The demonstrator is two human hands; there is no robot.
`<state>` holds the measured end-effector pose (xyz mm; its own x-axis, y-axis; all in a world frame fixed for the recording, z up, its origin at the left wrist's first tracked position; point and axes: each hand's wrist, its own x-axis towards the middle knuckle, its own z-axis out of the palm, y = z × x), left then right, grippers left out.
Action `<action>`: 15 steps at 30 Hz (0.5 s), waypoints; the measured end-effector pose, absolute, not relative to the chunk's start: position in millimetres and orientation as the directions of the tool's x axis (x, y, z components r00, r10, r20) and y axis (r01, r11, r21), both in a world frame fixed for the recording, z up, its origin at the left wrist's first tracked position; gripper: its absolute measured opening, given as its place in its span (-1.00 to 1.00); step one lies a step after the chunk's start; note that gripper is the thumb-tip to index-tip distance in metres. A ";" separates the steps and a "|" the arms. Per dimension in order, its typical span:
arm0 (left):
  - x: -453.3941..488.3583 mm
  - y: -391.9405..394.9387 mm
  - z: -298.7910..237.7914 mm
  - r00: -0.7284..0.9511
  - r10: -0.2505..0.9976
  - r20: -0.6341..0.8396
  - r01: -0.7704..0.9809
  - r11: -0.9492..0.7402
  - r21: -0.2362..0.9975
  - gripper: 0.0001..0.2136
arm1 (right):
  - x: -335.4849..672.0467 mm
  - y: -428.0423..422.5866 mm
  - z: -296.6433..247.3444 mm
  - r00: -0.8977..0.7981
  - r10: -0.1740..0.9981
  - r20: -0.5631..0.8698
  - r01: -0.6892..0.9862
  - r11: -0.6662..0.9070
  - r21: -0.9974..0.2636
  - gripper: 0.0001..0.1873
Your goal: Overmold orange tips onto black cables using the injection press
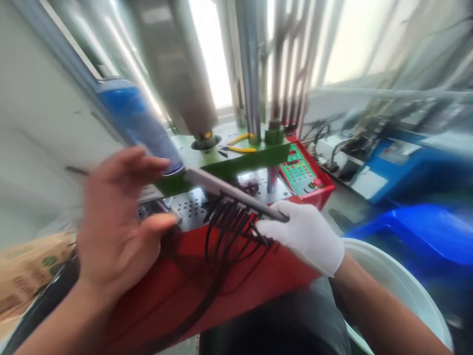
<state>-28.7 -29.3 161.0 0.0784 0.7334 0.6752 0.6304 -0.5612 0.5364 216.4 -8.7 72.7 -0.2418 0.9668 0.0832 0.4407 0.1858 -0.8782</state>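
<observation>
My right hand [303, 234], in a white glove, grips one end of a long flat grey bar [232, 190]. A row of thin black cables [231, 222] hangs from the bar's underside, joining a thicker black cable below. My bare left hand [121, 222] is raised at the left, its thumb and fingers apart and nothing between them. Just behind its fingers stands a blue spray can [138, 123], blurred. The far end of the bar points up toward the can and reaches the front of the green press plate [247, 160].
Yellow-handled pliers [242, 144] lie on the press's upper plate beside a metal ram [181, 64]. A red-framed control panel [300, 167] stands right of the press. At lower right are a white bin [402, 266] and a blue plastic stool [424, 234]; cardboard [31, 273] sits at left.
</observation>
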 end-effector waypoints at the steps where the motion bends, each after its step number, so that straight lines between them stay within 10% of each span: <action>1: -16.8 -20.9 141.4 0.096 0.821 0.563 0.454 -0.539 0.709 -0.24 | 223.0 -11.3 62.1 -0.197 0.980 -0.011 0.369 0.063 -0.927 -0.47; 3: 6.5 -17.2 96.6 0.305 0.946 0.110 0.210 -0.179 0.961 -0.32 | 237.5 -19.2 40.9 -0.156 0.975 -0.158 0.215 -0.123 -0.969 -0.46; 7: 36.6 -38.9 30.8 0.564 0.615 -0.551 0.356 0.421 0.834 -0.39 | 264.9 -44.9 8.0 -0.110 0.916 -0.385 0.028 -0.384 -0.923 -0.36; 15: 48.7 -61.0 8.2 0.552 0.388 -0.738 0.401 0.652 0.643 -0.59 | 278.1 -75.1 -32.5 -0.128 0.850 -0.511 0.040 -0.511 -0.859 -0.32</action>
